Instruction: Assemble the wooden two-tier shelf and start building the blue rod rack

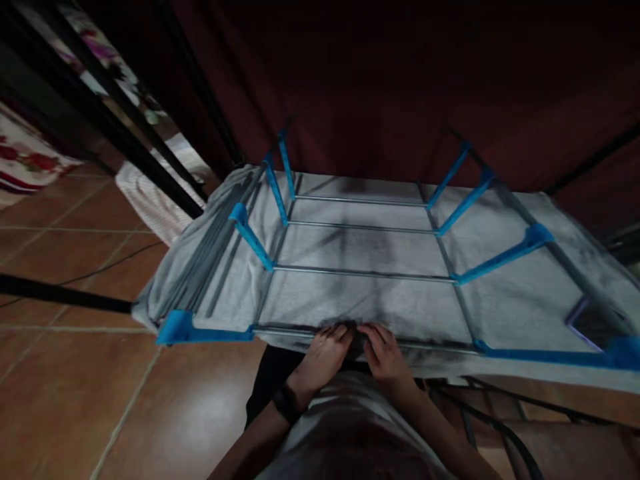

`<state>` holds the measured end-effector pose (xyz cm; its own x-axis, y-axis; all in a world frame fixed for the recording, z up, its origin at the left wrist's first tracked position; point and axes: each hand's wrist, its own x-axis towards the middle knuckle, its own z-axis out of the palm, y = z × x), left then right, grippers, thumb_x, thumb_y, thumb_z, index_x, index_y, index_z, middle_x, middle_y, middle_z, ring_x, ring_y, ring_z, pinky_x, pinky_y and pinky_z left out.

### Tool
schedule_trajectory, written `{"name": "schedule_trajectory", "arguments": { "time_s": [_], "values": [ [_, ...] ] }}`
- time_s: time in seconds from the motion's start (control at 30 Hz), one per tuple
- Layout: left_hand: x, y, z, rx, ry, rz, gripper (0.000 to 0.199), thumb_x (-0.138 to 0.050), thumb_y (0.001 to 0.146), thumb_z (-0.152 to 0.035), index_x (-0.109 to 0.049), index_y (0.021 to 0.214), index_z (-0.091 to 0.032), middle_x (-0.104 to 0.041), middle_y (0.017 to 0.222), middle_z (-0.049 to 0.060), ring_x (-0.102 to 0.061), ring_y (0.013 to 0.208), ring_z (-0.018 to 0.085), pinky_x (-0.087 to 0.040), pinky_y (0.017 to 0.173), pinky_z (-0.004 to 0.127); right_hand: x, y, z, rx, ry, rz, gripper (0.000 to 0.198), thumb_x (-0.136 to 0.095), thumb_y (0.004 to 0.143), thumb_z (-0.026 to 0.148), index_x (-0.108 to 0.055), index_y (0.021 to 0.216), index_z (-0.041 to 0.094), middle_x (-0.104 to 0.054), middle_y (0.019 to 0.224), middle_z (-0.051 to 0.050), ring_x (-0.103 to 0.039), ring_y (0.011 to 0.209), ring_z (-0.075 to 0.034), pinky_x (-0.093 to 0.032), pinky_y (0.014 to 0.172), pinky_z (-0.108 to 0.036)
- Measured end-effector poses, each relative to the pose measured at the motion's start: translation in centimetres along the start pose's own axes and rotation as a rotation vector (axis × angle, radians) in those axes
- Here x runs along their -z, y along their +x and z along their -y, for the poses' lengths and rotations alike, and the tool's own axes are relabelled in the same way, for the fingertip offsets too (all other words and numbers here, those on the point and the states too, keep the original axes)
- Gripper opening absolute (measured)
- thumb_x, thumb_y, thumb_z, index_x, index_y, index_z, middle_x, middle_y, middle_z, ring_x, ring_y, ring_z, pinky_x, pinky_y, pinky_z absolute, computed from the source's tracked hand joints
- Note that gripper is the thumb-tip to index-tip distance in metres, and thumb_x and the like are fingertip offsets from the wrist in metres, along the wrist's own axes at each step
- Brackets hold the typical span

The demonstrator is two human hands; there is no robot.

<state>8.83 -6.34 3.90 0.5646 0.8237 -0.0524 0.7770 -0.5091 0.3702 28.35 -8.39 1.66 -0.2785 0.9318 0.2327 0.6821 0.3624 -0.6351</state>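
Note:
My left hand (329, 347) and my right hand (384, 349) are close together at the near edge of the cloth, by the middle of the front metal tube (440, 345). Fingers of both hands are curled in around a small dark piece (358, 341), too dim to name. The tube belongs to a frame of grey tubes joined by blue plastic brackets (255, 245), with several crossbars between its two sides. Dark, sheer-looking material (400, 330) runs along the front tube near my fingers.
A pale cloth (400, 253) covers the surface under the frame. Loose grey tubes (205, 250) lie at its left. A dark flat object (595, 327), perhaps a phone, is at right. Black metal bars (65, 293) stand at left over the tiled floor (75, 393); a dark red panel rises behind.

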Motion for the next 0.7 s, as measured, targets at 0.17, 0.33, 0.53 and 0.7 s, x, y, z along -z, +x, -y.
{"name": "schedule_trajectory", "arguments": {
  "time_s": [0.17,0.33,0.53,0.7],
  "values": [
    [-0.4,-0.3,0.2,-0.002,-0.036,-0.007,0.026,-0.050,0.095,-0.008,-0.066,0.113,-0.015,-0.070,0.116,0.010,-0.067,0.108,0.022,-0.052,0.099,0.036,-2.2,1.1,0.6,0.022,-0.205,0.251,0.052,-0.045,0.090,0.008,-0.058,0.140,0.016,-0.067,0.132,-0.014,-0.065,0.117,-0.024,-0.052,0.103,-0.039],
    [0.5,-2.0,0.5,0.004,-0.031,-0.167,0.036,-0.051,0.097,-0.013,-0.061,0.132,-0.018,-0.065,0.133,0.012,-0.063,0.121,0.024,-0.049,0.107,0.040,-2.4,1.1,0.2,0.023,-0.243,0.301,0.053,-0.046,0.093,0.013,-0.054,0.146,0.015,-0.062,0.142,-0.014,-0.061,0.128,-0.025,-0.051,0.106,-0.039],
    [0.2,-10.3,3.5,0.207,-0.195,-0.413,0.025,-0.050,0.099,-0.023,-0.070,0.114,-0.022,-0.073,0.107,0.009,-0.069,0.101,0.021,-0.057,0.092,0.036,-2.0,1.4,0.4,0.078,-0.216,0.322,0.032,-0.045,0.104,0.027,-0.068,0.126,0.023,-0.072,0.122,-0.009,-0.069,0.109,-0.022,-0.056,0.097,-0.037],
    [-1.3,-15.4,8.6,0.875,-0.479,-0.800,0.023,-0.056,0.091,-0.042,-0.063,0.095,-0.021,-0.070,0.089,0.006,-0.069,0.078,0.020,-0.059,0.068,0.032,-1.9,1.4,0.2,0.106,-0.205,0.301,0.031,-0.042,0.107,0.032,-0.070,0.119,0.025,-0.074,0.112,-0.007,-0.071,0.100,-0.021,-0.056,0.092,-0.035]
  ]
}}
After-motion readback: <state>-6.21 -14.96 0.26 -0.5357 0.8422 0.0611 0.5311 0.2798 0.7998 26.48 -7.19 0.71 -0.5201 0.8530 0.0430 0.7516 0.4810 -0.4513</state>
